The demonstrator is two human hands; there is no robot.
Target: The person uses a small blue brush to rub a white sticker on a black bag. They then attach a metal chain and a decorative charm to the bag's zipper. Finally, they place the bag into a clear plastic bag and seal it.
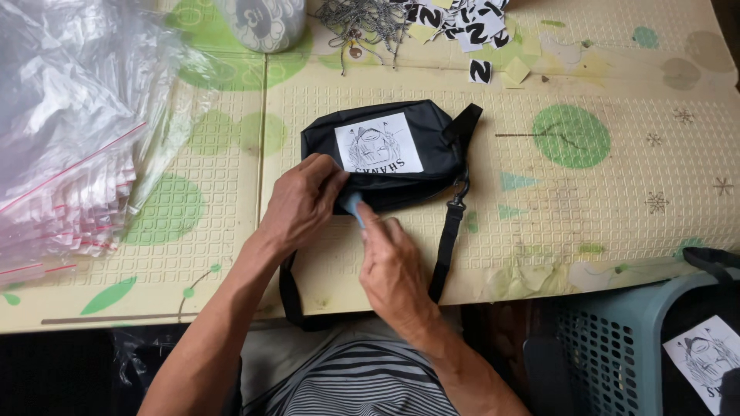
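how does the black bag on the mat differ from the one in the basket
The bag on the mat lies in full view, both hands on its near edge; the bag in the basket is mostly cut off by the frame. The first rests flat on the mat, the second sits untouched inside the basket. Both are black with a white drawn label.

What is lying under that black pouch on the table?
The black pouch rests on a cream mat with green spots. Whatever lies directly beneath the pouch is covered.

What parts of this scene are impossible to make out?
Head view only:
- Small blue thing: mostly hidden between left hand and right hand.
- Black pouch: near edge covered by both hands.
- Basket: cut off by frame's lower edge.
- Metal pieces: too small to identify.
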